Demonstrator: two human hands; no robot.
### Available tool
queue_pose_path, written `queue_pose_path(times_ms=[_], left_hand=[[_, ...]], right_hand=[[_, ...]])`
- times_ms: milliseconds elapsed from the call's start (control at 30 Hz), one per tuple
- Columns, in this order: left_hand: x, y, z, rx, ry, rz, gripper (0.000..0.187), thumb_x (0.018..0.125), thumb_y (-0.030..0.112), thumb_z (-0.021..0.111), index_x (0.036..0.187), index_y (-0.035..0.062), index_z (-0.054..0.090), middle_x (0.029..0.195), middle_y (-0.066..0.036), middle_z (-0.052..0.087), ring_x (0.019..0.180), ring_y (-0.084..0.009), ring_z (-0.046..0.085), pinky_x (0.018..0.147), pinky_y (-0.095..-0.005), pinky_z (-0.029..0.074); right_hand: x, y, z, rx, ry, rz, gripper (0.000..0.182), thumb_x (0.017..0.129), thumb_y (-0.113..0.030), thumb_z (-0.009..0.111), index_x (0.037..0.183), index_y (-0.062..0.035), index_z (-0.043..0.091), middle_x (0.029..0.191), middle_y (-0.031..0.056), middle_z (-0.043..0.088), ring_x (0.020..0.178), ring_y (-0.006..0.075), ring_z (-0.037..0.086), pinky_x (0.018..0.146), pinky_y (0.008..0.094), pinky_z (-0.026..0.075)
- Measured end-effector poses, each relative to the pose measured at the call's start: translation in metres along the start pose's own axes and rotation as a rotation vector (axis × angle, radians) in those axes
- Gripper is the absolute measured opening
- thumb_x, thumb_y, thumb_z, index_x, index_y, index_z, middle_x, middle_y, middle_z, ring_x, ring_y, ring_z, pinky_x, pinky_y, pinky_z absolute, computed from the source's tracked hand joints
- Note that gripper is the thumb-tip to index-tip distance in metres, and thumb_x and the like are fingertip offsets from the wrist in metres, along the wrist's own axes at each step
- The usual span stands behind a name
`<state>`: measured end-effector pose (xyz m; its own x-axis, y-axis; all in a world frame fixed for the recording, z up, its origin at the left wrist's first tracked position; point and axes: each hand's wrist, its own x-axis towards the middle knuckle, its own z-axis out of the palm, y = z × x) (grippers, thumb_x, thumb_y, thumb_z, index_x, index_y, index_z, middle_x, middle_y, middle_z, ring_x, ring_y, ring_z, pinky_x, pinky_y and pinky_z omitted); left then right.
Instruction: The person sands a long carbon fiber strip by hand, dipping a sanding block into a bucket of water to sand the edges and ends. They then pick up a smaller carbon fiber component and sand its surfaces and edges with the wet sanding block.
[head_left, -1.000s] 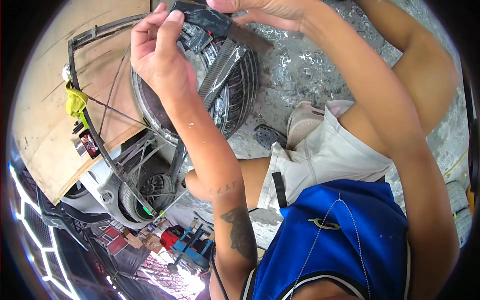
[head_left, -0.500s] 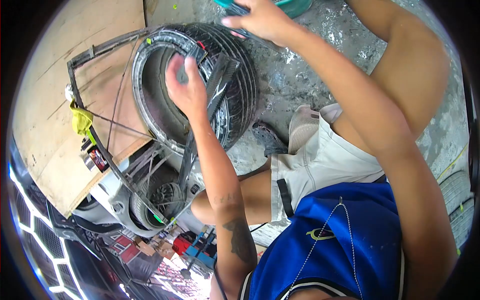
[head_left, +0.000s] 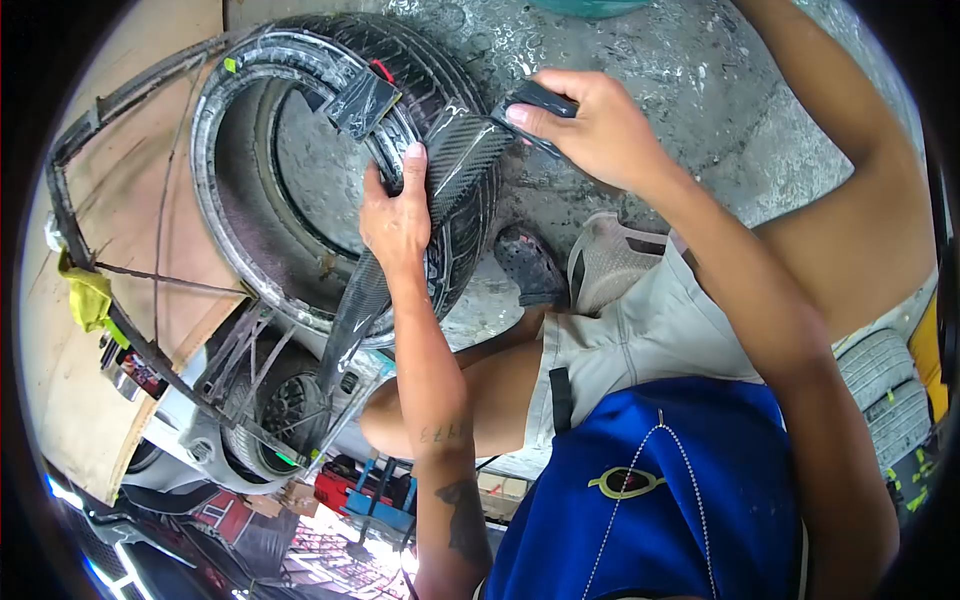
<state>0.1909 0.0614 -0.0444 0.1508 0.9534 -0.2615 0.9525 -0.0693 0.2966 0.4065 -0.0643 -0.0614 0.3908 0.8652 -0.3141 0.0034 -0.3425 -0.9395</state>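
A long, wet carbon-fibre trim piece [head_left: 465, 150] lies across a tyre [head_left: 375, 60] resting on its side on the floor. My left hand [head_left: 397, 218] is closed on the trim piece's edge near its wide end, thumb on top. In my right hand [head_left: 600, 130] is a dark sanding block [head_left: 540, 100], gripped between thumb and fingers right at the tip of the wide end. A dark, wet square pad [head_left: 362, 103] sits on the tyre's rim edge, just beyond my left hand. The trim piece's narrow end runs down past my left forearm.
A teal basin [head_left: 590, 6] stands on the wet concrete floor at the top. To the left, a dark metal frame [head_left: 75, 130] with a yellow cloth [head_left: 88, 295] stands before a plywood sheet [head_left: 130, 120]. More tyres [head_left: 880, 390] are stacked at far right.
My right hand has come down from beside the basin to the trim piece with the block. My left hand, raised over the tyre before, now grips the trim piece. The view has shifted.
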Motion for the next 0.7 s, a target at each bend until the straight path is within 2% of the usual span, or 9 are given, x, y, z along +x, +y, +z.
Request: queue_pose_path(times_ms=[33, 67, 167, 200, 300, 433, 567, 633, 700], left_hand=[[0.002, 0.002, -0.001, -0.007, -0.006, -0.017, 0.099, 0.082, 0.074, 0.061, 0.137, -0.0073, 0.055, 0.126, -0.035, 0.062, 0.12, -0.0459, 0.06, 0.108, -0.0448, 0.041], [0.002, 0.003, -0.002, 0.01, -0.003, -0.024, 0.099, 0.08, 0.075, 0.063, 0.136, -0.0074, 0.056, 0.124, -0.035, 0.063, 0.12, -0.046, 0.06, 0.107, -0.0451, 0.042], [-0.002, 0.003, -0.002, 0.035, -0.02, -0.07, 0.101, 0.078, 0.076, 0.065, 0.133, -0.0075, 0.058, 0.121, -0.036, 0.064, 0.119, -0.0461, 0.061, 0.107, -0.0455, 0.042], [0.0, 0.004, -0.003, 0.037, -0.022, -0.074, 0.101, 0.077, 0.077, 0.065, 0.133, -0.0075, 0.059, 0.119, -0.037, 0.064, 0.118, -0.0461, 0.061, 0.106, -0.0456, 0.042], [0.003, 0.004, -0.005, 0.044, -0.035, -0.093, 0.103, 0.076, 0.079, 0.064, 0.132, -0.0074, 0.06, 0.118, -0.036, 0.065, 0.117, -0.0462, 0.062, 0.106, -0.0455, 0.043], [0.001, 0.008, -0.005, 0.039, -0.017, -0.069, 0.104, 0.075, 0.079, 0.064, 0.129, -0.0101, 0.059, 0.117, -0.038, 0.064, 0.115, -0.0467, 0.063, 0.104, -0.0454, 0.044], [-0.001, 0.009, -0.005, 0.051, -0.017, -0.057, 0.101, 0.077, 0.076, 0.065, 0.13, -0.0101, 0.059, 0.118, -0.036, 0.065, 0.116, -0.0464, 0.062, 0.104, -0.0453, 0.044], [-0.001, 0.006, -0.006, 0.057, -0.007, -0.013, 0.099, 0.079, 0.074, 0.065, 0.131, -0.01, 0.058, 0.119, -0.036, 0.065, 0.117, -0.046, 0.062, 0.104, -0.0452, 0.044], [-0.003, 0.008, -0.005, 0.016, 0.018, 0.019, 0.094, 0.086, 0.068, 0.062, 0.135, -0.0116, 0.055, 0.124, -0.037, 0.062, 0.119, -0.044, 0.061, 0.107, -0.0432, 0.041]], right_hand=[[0.003, 0.0, 0.001, -0.006, -0.023, 0.116, 0.031, 0.093, -0.029, 0.073, 0.1, 0.0013, 0.068, 0.073, 0.0051, 0.064, 0.068, 0.0119, 0.055, 0.066, 0.0304, 0.047], [0.013, 0.006, 0.007, -0.047, 0.008, -0.038, 0.028, 0.094, -0.028, 0.072, 0.099, -0.0001, 0.07, 0.07, 0.0031, 0.061, 0.065, 0.0089, 0.053, 0.061, 0.0281, 0.044], [0.02, 0.003, 0.011, 0.068, 0.009, -0.054, 0.028, 0.091, -0.027, 0.074, 0.096, 0.0005, 0.07, 0.065, 0.0089, 0.062, 0.054, 0.0122, 0.05, 0.055, 0.0333, 0.044], [0.012, 0.001, 0.011, 0.086, 0.01, 0.058, 0.025, 0.092, -0.023, 0.073, 0.092, 0.0019, 0.07, 0.063, 0.0035, 0.06, 0.057, 0.0071, 0.049, 0.054, 0.0305, 0.042], [-0.003, 0.003, 0.005, 0.128, 0.014, 0.045, 0.024, 0.092, -0.022, 0.073, 0.093, 0.0015, 0.069, 0.064, 0.0003, 0.06, 0.058, 0.0056, 0.05, 0.054, 0.0284, 0.042], [0.021, -0.003, 0.011, 0.121, -0.066, 0.023, 0.024, 0.097, -0.025, 0.071, 0.092, -0.0011, 0.069, 0.071, -0.0002, 0.064, 0.064, 0.0047, 0.056, 0.058, 0.0236, 0.043], [-0.008, 0.0, 0.004, 0.139, -0.023, 0.023, 0.027, 0.096, -0.027, 0.071, 0.092, -0.0003, 0.068, 0.069, -0.0012, 0.06, 0.065, 0.0035, 0.055, 0.057, 0.0233, 0.043], [0.006, -0.001, 0.004, 0.098, -0.055, 0.0, 0.025, 0.096, -0.025, 0.071, 0.095, 0.0, 0.069, 0.072, 0.0026, 0.064, 0.066, 0.0076, 0.058, 0.061, 0.0262, 0.046], [0.018, 0.0, 0.005, 0.055, -0.064, -0.018, 0.023, 0.096, -0.023, 0.07, 0.099, 0.0004, 0.069, 0.076, 0.0065, 0.068, 0.067, 0.0117, 0.061, 0.065, 0.0291, 0.049]])
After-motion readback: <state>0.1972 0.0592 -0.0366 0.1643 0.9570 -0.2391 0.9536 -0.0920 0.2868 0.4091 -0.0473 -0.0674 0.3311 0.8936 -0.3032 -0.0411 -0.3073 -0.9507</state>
